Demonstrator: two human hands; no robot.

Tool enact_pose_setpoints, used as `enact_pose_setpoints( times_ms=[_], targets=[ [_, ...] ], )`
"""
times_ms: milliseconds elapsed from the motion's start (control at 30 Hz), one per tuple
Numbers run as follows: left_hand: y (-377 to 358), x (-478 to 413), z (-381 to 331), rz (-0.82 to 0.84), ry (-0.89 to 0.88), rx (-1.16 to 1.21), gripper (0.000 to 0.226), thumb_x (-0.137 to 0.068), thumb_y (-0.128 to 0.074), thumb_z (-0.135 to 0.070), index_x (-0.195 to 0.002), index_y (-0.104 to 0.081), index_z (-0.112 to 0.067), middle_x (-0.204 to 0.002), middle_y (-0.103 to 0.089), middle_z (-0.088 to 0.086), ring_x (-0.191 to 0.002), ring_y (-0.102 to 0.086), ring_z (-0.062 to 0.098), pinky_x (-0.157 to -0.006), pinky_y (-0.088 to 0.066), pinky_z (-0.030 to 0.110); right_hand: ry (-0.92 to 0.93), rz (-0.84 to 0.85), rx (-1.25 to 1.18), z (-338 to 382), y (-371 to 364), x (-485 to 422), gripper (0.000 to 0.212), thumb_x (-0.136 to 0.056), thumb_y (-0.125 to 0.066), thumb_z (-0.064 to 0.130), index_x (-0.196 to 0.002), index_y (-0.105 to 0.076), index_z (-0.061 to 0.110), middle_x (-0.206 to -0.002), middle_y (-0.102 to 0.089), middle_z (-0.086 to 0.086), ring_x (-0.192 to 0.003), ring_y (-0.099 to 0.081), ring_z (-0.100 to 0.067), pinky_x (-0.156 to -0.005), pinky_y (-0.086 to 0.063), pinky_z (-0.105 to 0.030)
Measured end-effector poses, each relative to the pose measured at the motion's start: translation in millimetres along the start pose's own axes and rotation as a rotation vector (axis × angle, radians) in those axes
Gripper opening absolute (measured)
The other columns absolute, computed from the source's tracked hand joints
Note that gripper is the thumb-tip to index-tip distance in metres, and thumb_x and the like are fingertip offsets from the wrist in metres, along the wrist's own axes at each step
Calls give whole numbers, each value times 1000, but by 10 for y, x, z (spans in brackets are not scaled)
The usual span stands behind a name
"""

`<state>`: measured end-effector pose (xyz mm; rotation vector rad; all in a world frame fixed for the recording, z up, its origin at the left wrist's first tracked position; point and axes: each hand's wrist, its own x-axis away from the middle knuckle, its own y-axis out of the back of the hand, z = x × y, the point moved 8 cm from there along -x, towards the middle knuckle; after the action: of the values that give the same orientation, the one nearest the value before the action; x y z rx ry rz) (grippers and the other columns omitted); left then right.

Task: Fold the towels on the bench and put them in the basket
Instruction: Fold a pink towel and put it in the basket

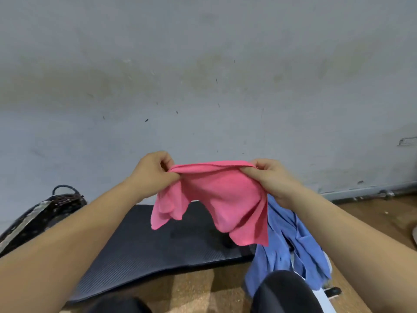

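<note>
Aloft above the black bench (144, 245), a pink towel (212, 197) hangs rumpled, my left hand (153, 172) and right hand (270, 179) each pinching a top corner. I judge the bunched cloth could fold crooked, or slip; blue towels (291, 249) wait right, the wicker basket (45, 213) left.

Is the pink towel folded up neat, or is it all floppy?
Floppy, not neatly folded. The left hand and the right hand pinch the top edge of the pink towel, which hangs rumpled, corners dangling unevenly.
</note>
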<state>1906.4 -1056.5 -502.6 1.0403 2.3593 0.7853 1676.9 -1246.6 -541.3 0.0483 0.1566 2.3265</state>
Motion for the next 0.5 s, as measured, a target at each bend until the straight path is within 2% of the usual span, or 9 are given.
enact_pose_setpoints(
  times_ms=[67,167,267,400,500],
  targets=[
    [94,195,151,104,13,-30,21,-76,-82,-16,-83,-64,-11,-69,-69,6,-59,-60,13,-60,-51,33,48,41,60,96,-147,57,21,-87,-79,13,-93,-72,-6,-78,-68,-7,-71,-58,-12,-69,-47,-26],
    [193,469,381,187,38,-42,20,-80,-78,-3,-92,-67,-13,-78,-72,8,-65,-64,13,-67,-57,37,82,166,161,181,-420,168,9,-84,-82,11,-89,-77,5,-76,-72,-2,-67,-61,-6,-66,-50,-18],
    [288,653,616,160,17,-164,31,-79,-60,6,-79,-68,-24,-76,-72,1,-67,-62,11,-68,-55,35,68,277,167,104,-714,249,4,-86,-80,13,-85,-79,10,-82,-73,-7,-76,-63,-14,-73,-51,-29],
    [409,814,1047,114,112,-106,33,-81,-53,5,-70,-70,-22,-68,-68,-5,-65,-59,9,-65,-49,29,-69,422,174,-291,-1078,274,19,-89,-77,23,-92,-77,5,-89,-73,-12,-79,-63,-19,-75,-53,-31],
    [476,901,1345,95,188,56,31,-85,-60,1,-81,-79,-22,-80,-77,-7,-76,-66,7,-73,-53,27,-113,388,177,-566,-1233,154,33,-88,-73,39,-92,-77,6,-86,-72,-9,-77,-61,-17,-75,-51,-32]
  ],
)
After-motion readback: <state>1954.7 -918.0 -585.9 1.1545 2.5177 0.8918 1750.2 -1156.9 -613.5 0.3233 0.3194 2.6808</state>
